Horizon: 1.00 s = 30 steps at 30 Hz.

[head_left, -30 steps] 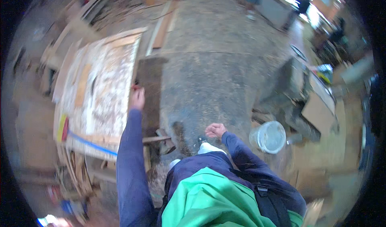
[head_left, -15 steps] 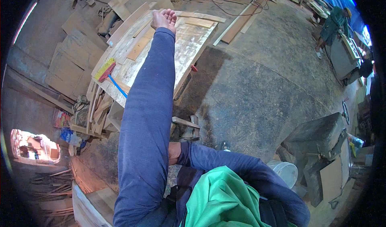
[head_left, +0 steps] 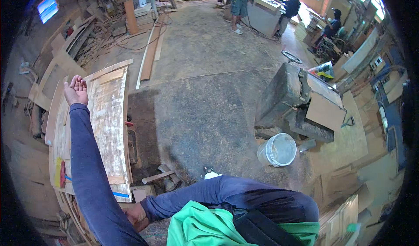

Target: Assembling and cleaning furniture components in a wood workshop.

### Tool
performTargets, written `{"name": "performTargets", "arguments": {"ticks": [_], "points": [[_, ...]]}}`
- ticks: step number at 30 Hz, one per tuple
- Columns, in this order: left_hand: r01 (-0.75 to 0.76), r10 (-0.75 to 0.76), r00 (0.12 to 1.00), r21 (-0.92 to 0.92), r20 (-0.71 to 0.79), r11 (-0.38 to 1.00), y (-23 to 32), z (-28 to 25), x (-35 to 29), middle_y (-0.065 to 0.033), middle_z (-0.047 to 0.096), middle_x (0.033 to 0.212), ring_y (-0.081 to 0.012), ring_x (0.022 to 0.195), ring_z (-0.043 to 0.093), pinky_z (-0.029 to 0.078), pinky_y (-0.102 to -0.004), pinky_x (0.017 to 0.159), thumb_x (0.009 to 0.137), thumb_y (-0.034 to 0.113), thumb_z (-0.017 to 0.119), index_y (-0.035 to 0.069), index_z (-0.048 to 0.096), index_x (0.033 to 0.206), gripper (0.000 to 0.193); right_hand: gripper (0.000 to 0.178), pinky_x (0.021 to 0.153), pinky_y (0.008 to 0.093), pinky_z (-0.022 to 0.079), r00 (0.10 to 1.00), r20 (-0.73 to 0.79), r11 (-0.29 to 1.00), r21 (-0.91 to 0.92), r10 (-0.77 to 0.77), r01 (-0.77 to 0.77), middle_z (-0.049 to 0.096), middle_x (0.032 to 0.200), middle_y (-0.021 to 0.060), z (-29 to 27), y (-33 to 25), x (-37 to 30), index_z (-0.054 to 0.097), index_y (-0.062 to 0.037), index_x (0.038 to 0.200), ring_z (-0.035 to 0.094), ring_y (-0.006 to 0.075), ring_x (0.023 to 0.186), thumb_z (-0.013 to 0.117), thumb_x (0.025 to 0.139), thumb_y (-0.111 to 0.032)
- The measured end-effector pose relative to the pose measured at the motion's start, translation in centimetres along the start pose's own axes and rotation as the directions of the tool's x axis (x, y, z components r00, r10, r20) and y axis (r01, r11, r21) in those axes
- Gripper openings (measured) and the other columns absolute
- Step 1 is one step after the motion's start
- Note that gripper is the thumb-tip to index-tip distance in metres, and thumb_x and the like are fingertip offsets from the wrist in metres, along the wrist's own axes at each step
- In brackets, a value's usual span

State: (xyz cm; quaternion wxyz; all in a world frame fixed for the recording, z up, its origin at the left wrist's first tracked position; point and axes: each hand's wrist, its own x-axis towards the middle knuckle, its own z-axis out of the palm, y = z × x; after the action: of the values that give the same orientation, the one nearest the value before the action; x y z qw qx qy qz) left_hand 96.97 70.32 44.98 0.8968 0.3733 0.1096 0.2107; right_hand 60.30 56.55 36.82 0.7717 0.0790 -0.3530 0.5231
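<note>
Left hand (head_left: 76,90): one, bare, palm turned up, fingers loosely curled and partly spread, nothing seen in them; it showed over the far left part of the tabletop.

Right hand (head_left: 136,216): one, bare, at the left sleeve (head_left: 94,172) near the elbow; its fingers were hidden, so their opening and any hold could not be told.

Tabletop (head_left: 107,115): one, wooden, whitish and worn, to the person's left, beneath the outstretched left forearm.

Broom (head_left: 60,173): one, yellow bristles, red head, blue handle; at the tabletop's near left edge, its handle passing behind the left sleeve.

Red fitting (head_left: 129,124): one, small, at the tabletop's right edge.

Bucket (head_left: 277,150): one, whitish plastic, on the floor to the right, just beside a grey machine (head_left: 281,95).

Planks (head_left: 150,58): several, long, flat on the floor beyond the tabletop.
</note>
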Motion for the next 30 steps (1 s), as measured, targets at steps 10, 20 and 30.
{"name": "performTargets", "arguments": {"ticks": [10, 20, 30], "points": [[0.186, -0.185, 0.977, 0.001, 0.101, 0.983, -8.5, 5.5, -1.0, -0.0105, 0.057, 0.088, -0.0184, 0.078, 0.054, 0.048, -0.0293, 0.067, 0.091, 0.04, 0.034, -0.005, 0.054, 0.095, 0.049, 0.036, 0.098, 0.0397, 0.032, 0.971, 0.174, 0.406, -0.885, -0.166, 0.228, 0.044, 0.127, 0.014, -5.2, -0.9, -1.8, 0.051, -0.0003, 0.114, 0.043, 0.0282, 0.113, 0.053, 0.079, -0.01], [0.268, -0.272, 0.948, 0.043, 0.164, 0.962, -20.8, 9.0, -1.2, -0.0092, 0.057, 0.086, -0.0177, 0.072, 0.055, 0.048, -0.0284, 0.061, 0.09, 0.04, 0.037, -0.002, 0.052, 0.094, 0.045, 0.032, 0.099, 0.0413, 0.028, 0.994, 0.014, 0.273, -0.961, -0.106, 0.043, 0.044, 0.126, 0.014, -9.5, -7.6, -10.0, 0.051, -0.0046, 0.115, 0.038, 0.0317, 0.116, 0.045, 0.085, -0.013], [0.358, -0.38, 0.906, 0.14, 0.186, 0.923, -32.4, 20.1, -1.0, -0.0054, 0.062, 0.078, -0.0143, 0.065, 0.058, 0.049, -0.0252, 0.057, 0.091, 0.04, 0.035, 0.002, 0.055, 0.094, 0.043, 0.037, 0.097, 0.0388, 0.03, 0.943, 0.261, 0.202, -0.932, -0.205, 0.301, 0.048, 0.123, 0.0086, -3.3, -21.7, -17.6, 0.048, -0.0057, 0.117, 0.041, 0.0261, 0.114, 0.056, 0.082, -0.012]]}}
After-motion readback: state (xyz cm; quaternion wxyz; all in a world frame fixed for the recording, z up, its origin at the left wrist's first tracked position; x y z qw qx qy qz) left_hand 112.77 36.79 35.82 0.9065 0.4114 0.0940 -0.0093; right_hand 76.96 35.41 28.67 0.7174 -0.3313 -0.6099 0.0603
